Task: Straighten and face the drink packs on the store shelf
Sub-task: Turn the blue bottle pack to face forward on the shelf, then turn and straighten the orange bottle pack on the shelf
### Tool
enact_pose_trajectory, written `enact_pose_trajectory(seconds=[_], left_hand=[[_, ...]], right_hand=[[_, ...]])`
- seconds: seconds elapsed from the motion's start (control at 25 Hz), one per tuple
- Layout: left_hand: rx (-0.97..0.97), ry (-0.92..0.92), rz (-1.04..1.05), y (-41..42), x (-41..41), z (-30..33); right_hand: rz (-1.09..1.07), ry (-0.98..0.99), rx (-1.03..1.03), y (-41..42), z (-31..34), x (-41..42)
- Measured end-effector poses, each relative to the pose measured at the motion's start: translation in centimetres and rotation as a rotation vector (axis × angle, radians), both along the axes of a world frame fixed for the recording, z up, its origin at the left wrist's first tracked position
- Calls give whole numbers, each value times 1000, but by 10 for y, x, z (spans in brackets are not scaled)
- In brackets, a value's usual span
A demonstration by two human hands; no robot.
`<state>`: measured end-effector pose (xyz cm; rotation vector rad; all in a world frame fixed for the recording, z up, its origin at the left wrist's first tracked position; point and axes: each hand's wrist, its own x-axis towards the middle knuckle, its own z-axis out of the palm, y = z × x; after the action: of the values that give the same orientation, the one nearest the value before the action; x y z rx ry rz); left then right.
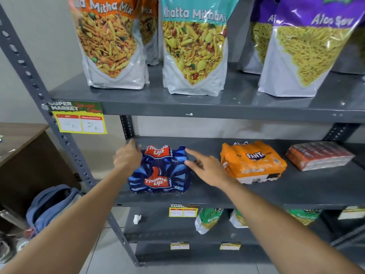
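Now both hands are touching the blue Thums Up pack (160, 171) on the shelf (296, 192). Left hand (128, 157) fingers are curling around its far left corner. Right hand (207, 169) fingers are spreading wide against its right side.

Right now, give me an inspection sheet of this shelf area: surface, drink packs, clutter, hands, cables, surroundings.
Surface: grey metal middle shelf, bare between packs.
Job's things: blue Thums Up pack at the left, label facing out; orange Fanta pack turned at an angle; red pack at the right, also skewed, label unreadable.
Clutter: crumpled white paper on the shelf below.
Hands: left hand on the Thums Up pack's left rear corner; right hand open, fingers at its right edge.
Cables: nothing seen.
Surroundings: namkeen snack pouches above, yellow price tag, blue backpack on the floor, wooden desk at the left.
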<state>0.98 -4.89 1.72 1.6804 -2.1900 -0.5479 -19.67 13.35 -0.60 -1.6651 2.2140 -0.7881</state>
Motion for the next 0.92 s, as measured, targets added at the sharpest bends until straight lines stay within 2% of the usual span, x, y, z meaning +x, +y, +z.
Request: enact_pose_trajectory(seconds=[0.04,0.08,0.16,0.24,0.28,0.36,0.4,0.52,0.6,0.68,0.72,0.84,0.92], left_hand=[[-141,-156,-39,7,-6,2],[-200,-235,-69,16,-14,6],[-147,-284,-99,30,-40,11],[3,-311,-75,48,-73,12],[26,-327,-60,58,-88,10],[-11,-373,-44,81,-118,7],[-41,-401,-45,96,-137,6],[-32,-424,-127,137,-196,4],[139,-230,-171,153,-234,-14],[494,125,-183,170,-258,-32],[589,283,-151,179,-265,-39],[470,421,11,200,-278,-50],[396,483,44,206,-279,-55]], right_hand=[[-30,49,-29,10,2,-21],[-104,97,-84,20,0,-48],[-289,193,-102,46,-2,-110],[-495,301,29,78,-5,-173],[-588,275,119,93,-4,-195],[-676,54,270,113,-10,-227],[-654,-90,311,121,-13,-241],[-568,-478,244,131,-26,-268],[-558,-619,197,131,-27,-275],[-530,-676,188,132,-28,-276],[-512,-692,182,132,-29,-275],[-467,-692,140,139,-37,-282],[-437,-704,96,143,-45,-285]])
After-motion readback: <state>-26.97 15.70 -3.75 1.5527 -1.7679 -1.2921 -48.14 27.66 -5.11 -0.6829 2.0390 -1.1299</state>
